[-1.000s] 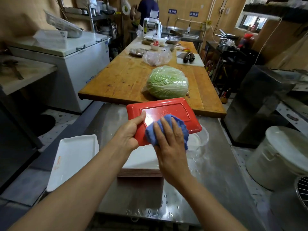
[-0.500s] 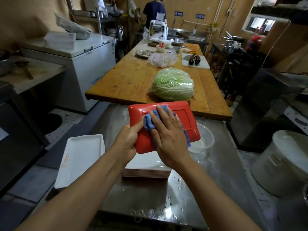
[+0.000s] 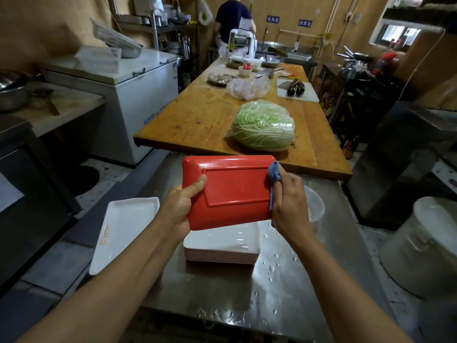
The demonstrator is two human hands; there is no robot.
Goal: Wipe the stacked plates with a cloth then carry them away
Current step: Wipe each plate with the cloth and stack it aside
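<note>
I hold a red rectangular plate (image 3: 232,189) in the air with its underside facing me. My left hand (image 3: 180,206) grips its left edge, thumb on the red back. My right hand (image 3: 289,201) clasps the right edge with a blue cloth (image 3: 274,174) pinched against it. Directly below, a stack of several rectangular plates (image 3: 222,248) with white faces and pinkish rims rests on the wet steel table (image 3: 272,293).
A single white plate (image 3: 123,231) lies at the table's left edge. A clear bowl (image 3: 315,206) sits behind my right hand. Beyond is a wooden table (image 3: 197,115) with a wrapped cabbage (image 3: 264,126). A white bucket (image 3: 427,243) stands at the right. A person (image 3: 232,18) stands at the far end.
My right hand slid the blue cloth from the middle of the plate's back to its right edge. The plate now faces me more squarely.
</note>
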